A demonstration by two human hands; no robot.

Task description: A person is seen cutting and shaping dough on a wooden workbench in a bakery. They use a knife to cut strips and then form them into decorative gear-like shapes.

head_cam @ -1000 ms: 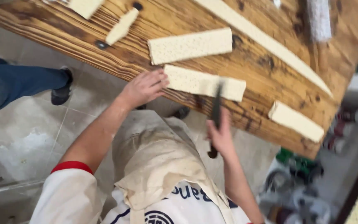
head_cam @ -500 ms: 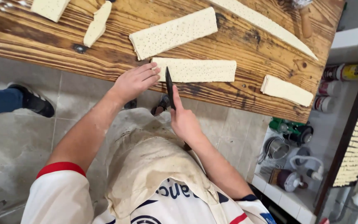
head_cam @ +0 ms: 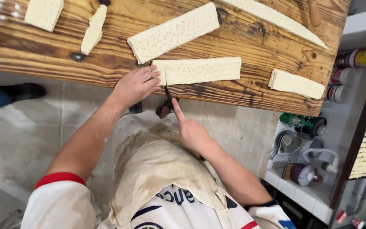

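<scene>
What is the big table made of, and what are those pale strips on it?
The table looks like wood: brown, streaky grain, dark knots, slightly glossy. The strip under the left hand looks like raw dough: pale, matte, dotted with tiny holes. The right hand holds a dark knife.

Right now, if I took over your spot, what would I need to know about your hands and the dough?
Left hand: presses flat on the left end of the near dough strip.
Right hand: grips a knife at the wooden table edge, blade at that same end.
Done: several cut pieces lie on the table, including a longer strip behind.
Left: the near strip looks uncut.
</scene>
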